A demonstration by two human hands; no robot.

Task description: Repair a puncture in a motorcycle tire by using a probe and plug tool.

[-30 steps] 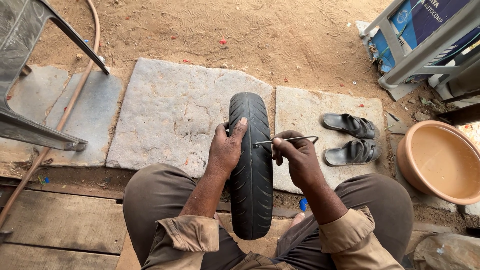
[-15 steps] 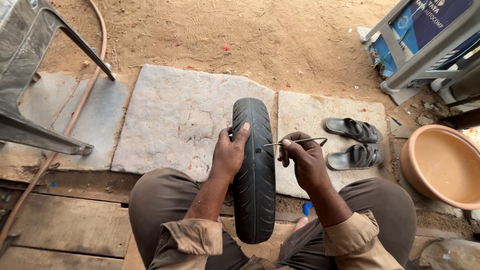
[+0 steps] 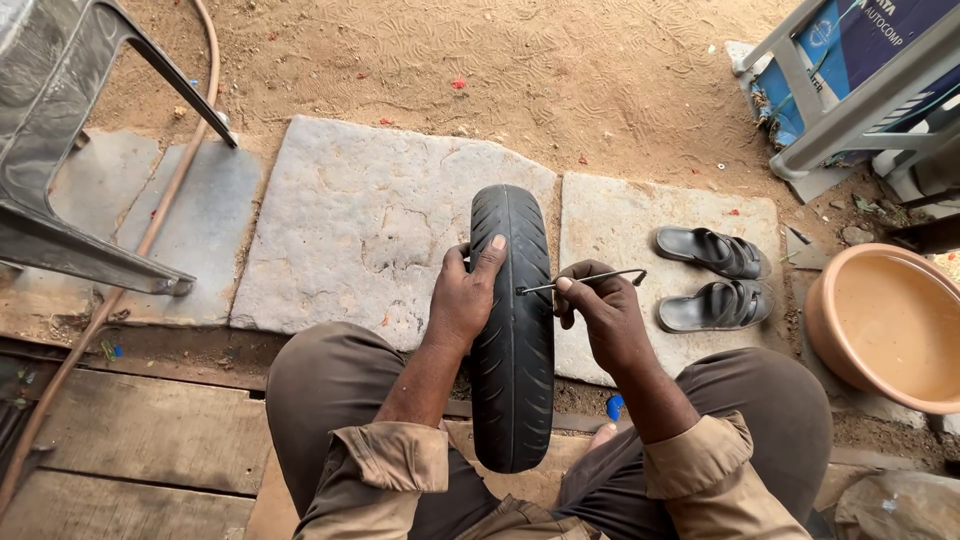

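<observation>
Two grey stone slabs on sandy ground: large slab (image 3: 370,230) at centre, smaller slab (image 3: 640,230) at 3 o'clock of it, narrow gap between. Pair of dark sandals (image 3: 715,278) side by side on smaller slab's right part. Terracotta basin (image 3: 885,325) at 3 o'clock of sandals, holding murky water. Grey plastic chair (image 3: 60,150) at 10 o'clock. Brown hose (image 3: 150,230) running past chair leg. Wooden planks (image 3: 130,450) at 8 o'clock. Blue-and-white box (image 3: 860,70) at 1 o'clock.

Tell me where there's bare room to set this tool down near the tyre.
Free: the large grey stone slab left of the black tyre. The smaller slab is bare between the tyre and the black sandals. Crowded: right side, by the sandals and terracotta basin.
</observation>
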